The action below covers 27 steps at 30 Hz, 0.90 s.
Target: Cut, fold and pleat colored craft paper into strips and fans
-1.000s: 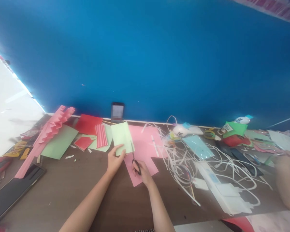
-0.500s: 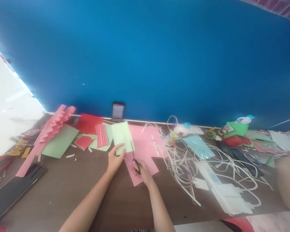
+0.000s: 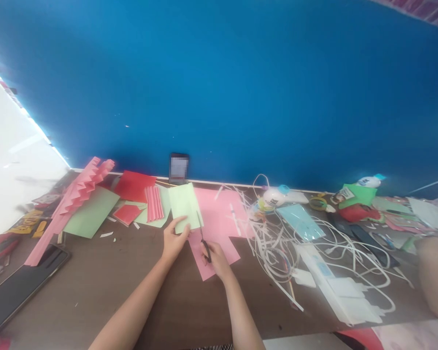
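My left hand (image 3: pixel 175 238) grips the lower edge of a light green sheet of paper (image 3: pixel 184 204), thumb and fingers closed on it. In my right hand (image 3: pixel 215 257) is a pair of scissors (image 3: pixel 206 249) with dark handles. The blades point away from me and lie along the right edge of the green paper. Beneath the hands and the green sheet spread pink paper sheets (image 3: pixel 221 248). Just left of the green sheet lies a pleated pink paper piece (image 3: pixel 154 204) on another pale green sheet (image 3: pixel 165 199).
Tangled white cables (image 3: pixel 273 257) and a power strip (image 3: pixel 324 277) cover the table's right side, beside a glue bottle (image 3: pixel 273 196). At left are a long pleated pink strip (image 3: pixel 73 197), a red sheet (image 3: pixel 135 186) and a phone (image 3: pixel 22 291). Another person's arm (image 3: pixel 434 277) rests far right.
The scissor handles have drawn slightly closer together. Both hands and the green paper stay in nearly the same place.
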{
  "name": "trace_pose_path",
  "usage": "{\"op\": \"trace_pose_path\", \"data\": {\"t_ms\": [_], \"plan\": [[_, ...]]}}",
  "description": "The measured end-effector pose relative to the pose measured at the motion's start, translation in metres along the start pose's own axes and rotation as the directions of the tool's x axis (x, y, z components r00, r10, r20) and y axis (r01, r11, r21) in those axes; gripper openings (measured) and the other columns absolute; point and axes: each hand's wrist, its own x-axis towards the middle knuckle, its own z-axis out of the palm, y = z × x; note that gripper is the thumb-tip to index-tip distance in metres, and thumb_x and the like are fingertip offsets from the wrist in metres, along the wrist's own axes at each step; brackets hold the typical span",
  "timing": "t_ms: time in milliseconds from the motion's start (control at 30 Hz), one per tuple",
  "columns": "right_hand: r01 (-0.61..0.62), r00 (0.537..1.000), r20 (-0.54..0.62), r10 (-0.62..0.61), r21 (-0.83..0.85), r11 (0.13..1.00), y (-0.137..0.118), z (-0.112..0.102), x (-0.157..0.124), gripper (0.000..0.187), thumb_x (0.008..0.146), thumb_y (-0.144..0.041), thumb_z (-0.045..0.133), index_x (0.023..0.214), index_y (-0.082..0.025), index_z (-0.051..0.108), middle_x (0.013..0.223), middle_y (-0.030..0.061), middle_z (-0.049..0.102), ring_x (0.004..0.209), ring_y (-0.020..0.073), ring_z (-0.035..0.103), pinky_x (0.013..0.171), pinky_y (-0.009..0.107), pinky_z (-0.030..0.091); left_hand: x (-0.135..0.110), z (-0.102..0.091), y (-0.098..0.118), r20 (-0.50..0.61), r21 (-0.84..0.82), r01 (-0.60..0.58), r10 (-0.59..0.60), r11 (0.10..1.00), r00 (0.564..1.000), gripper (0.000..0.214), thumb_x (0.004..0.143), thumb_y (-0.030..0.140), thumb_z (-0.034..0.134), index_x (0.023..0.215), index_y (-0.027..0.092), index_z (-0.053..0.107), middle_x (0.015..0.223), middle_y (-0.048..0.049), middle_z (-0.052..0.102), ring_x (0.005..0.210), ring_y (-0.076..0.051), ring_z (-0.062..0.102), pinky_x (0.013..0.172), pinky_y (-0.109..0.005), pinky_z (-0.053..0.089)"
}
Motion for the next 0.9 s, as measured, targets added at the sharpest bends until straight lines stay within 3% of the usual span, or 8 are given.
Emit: {"op": "trace_pose_path", "data": {"t_ms": [200, 367, 900], "plan": [[0.034, 0.999, 0.008, -0.034, 0.002, 0.999, 0.0012, -0.0014, -0.0002, 0.038, 0.080, -0.047, 0.047, 0.056, -0.017, 0.045, 0.045, -0.0038, 0.043, 0.044, 0.0094, 0.042, 0.049, 0.023, 0.032, -0.0016, 0.0001, 0.0010, 0.021, 0.014, 0.001, -0.001, 1.000, 1.000, 0.035, 0.069, 0.034, 0.061, 0.099, 0.016, 0.060, 0.091, -0.0061, 0.063, 0.062, -0.017, 0.065, 0.055, -0.027, 0.056], [0.066, 0.998, 0.008, -0.067, 0.019, 0.998, 0.0013, -0.0048, -0.0009, 0.041, 0.080, -0.051, 0.044, 0.061, -0.016, 0.052, 0.046, -0.0022, 0.047, 0.045, 0.0104, 0.044, 0.049, 0.024, 0.032, -0.0040, -0.0002, 0.0019, 0.086, 0.042, -0.002, -0.001, 0.999, 0.996, 0.034, 0.069, 0.031, 0.062, 0.099, 0.016, 0.061, 0.103, -0.0084, 0.062, 0.064, -0.018, 0.067, 0.061, -0.028, 0.057], [0.069, 0.998, 0.011, -0.069, -0.003, 0.998, -0.0015, -0.0060, -0.0011, 0.041, 0.081, -0.052, 0.044, 0.060, -0.017, 0.051, 0.047, -0.0018, 0.048, 0.046, 0.0109, 0.045, 0.049, 0.025, 0.033, -0.0055, 0.0010, 0.0007, 0.103, 0.059, -0.055, 0.049, 0.997, 0.993, 0.032, 0.068, 0.032, 0.062, 0.096, 0.016, 0.063, 0.094, -0.0070, 0.066, 0.064, -0.019, 0.067, 0.057, -0.027, 0.057]]}}
